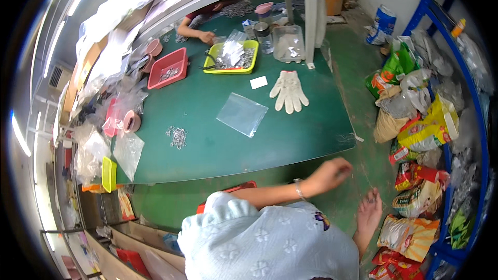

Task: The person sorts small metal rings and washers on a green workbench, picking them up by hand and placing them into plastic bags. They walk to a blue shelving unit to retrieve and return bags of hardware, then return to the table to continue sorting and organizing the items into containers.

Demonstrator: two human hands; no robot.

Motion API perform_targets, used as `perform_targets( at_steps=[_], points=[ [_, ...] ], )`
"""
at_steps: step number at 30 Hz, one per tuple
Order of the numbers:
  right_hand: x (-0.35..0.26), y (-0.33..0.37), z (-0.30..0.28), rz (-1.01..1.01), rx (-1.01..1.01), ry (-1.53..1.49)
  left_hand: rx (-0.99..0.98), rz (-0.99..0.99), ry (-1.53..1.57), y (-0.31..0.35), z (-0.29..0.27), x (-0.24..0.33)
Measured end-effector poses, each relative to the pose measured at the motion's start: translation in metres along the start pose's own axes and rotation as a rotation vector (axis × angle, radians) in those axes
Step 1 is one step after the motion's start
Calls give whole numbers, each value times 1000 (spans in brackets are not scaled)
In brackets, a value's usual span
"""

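Off the near right corner of the green-topped table [290, 142]: the left hand [332, 174] and the right hand [369, 211] are held above the green floor [171, 202], apart from each other.
Left fingers: curled inward and blurred; whether anything small is pinched cannot be told. A bracelet [299, 189] is worn at the wrist.
Right fingers: loosely bent and kept close together, lower in view and farther right; whether anything is gripped cannot be told.
Knitted work glove [289, 92]: laid flat on the table, ahead and to the left of both hands, well apart from them. Its long axis is directed roughly away from the person, fingers pointed toward the near edge. The left hand is placed nearer to it.
Printed sacks [410, 236]: heaped to the right, with the right hand placed nearer to them; no contact can be made out.
Clear plastic bag [242, 115]: spread flat and askew, left of the glove, untouched.
White card [258, 82]: set just left of the glove.
Yellow-green basket [228, 71]: filled with metal pieces and pale packets, placed beyond the card.
Far side: a co-worker's hand [206, 37] is seen near the basket.
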State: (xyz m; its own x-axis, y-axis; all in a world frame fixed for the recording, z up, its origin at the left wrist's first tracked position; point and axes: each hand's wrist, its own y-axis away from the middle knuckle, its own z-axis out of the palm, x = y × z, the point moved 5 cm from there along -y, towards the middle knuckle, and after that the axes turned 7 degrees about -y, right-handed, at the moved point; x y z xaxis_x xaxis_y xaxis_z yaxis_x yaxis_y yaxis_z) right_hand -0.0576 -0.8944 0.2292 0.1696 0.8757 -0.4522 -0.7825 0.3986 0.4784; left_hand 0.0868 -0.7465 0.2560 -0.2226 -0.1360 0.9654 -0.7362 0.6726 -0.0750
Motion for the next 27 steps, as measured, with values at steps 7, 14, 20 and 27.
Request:
perform_targets(
  at_steps=[7, 14, 20, 27],
  points=[
    [133, -98, 104, 442, -218, 143, 664, -359, 130, 65, -206, -180],
    [308, -241, 267, 777, -399, 47, 997, -526, 125, 48, -381, -314],
    [413, -363, 411, 659, -414, 75, 1312, -535, 488, -14, -468, -349],
    [475, -402, 482, 612, -360, 178, 1299, -748, 495, -24, -523, -394]
  ],
)
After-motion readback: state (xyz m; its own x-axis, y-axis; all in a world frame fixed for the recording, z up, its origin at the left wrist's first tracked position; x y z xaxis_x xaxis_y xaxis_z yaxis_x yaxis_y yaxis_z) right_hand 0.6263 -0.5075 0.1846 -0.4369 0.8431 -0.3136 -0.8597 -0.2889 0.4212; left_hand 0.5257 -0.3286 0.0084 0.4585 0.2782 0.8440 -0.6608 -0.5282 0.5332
